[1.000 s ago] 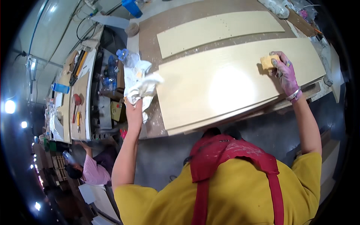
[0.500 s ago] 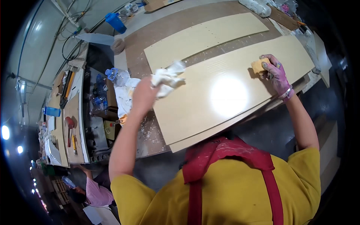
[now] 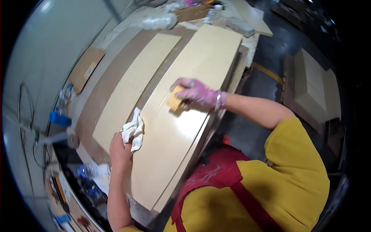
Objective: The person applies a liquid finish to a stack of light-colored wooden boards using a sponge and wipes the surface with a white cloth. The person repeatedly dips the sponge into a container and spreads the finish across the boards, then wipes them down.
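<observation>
A long, pale cream board (image 3: 154, 170) lies on the work table, its surface glossy under the light. My right hand (image 3: 199, 94), in a stained pink glove, grips a yellow sponge (image 3: 176, 101) over the middle of this board. In my bare left hand (image 3: 121, 150) is a crumpled white cloth (image 3: 134, 129), by the board's left long edge. Whether the cloth touches the surface I cannot tell. A narrower cream board (image 3: 131, 92) with small dark holes lies alongside, to the left.
Plastic-wrapped bundles (image 3: 160, 21) and a grey block (image 3: 239, 26) sit at the table's far end. A blue cup (image 3: 60, 119) and a plastic bottle (image 3: 88, 170) stand at left. Cartons (image 3: 312, 83) rest on the floor at right.
The view has turned to the right. My right hand has brought the sponge from the board's far end toward its middle. My left hand with the cloth stays near the board's other end.
</observation>
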Action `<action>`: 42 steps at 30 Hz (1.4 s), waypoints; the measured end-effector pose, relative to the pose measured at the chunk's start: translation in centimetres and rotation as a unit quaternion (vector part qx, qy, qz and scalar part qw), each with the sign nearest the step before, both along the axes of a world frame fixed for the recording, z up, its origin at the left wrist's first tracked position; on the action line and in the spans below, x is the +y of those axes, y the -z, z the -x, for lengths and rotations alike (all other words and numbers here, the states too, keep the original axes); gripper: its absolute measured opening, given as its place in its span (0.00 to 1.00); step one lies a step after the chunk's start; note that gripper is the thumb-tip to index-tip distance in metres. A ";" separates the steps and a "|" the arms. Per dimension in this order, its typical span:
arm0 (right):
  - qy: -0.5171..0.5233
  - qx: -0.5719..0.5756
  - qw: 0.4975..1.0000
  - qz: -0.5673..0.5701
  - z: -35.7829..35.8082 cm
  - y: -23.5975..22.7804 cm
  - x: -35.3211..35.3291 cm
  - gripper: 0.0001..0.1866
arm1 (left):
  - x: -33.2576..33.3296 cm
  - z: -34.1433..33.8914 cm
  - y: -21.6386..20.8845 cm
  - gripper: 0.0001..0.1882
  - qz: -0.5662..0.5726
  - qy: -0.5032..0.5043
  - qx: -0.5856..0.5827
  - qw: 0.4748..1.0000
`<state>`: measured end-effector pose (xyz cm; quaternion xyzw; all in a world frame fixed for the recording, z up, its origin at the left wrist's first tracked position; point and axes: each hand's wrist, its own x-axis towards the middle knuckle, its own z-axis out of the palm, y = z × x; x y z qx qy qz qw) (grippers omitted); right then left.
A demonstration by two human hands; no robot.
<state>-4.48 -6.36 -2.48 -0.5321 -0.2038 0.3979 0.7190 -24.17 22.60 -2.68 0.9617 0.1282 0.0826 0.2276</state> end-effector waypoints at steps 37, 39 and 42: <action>0.495 0.074 0.848 -0.172 -21.9 6.3 -40.1 0.14 | -38.7 -48.0 -1.9 0.33 -0.188 0.364 -0.016 0.912; 0.481 0.077 0.854 -0.185 -22.7 5.9 -39.4 0.14 | -40.6 -46.7 -2.0 0.33 -0.201 0.376 -0.042 0.903; 0.471 0.048 0.861 -0.185 -24.1 5.4 -38.6 0.14 | -41.2 -46.4 -0.9 0.22 -0.194 0.404 -0.105 0.888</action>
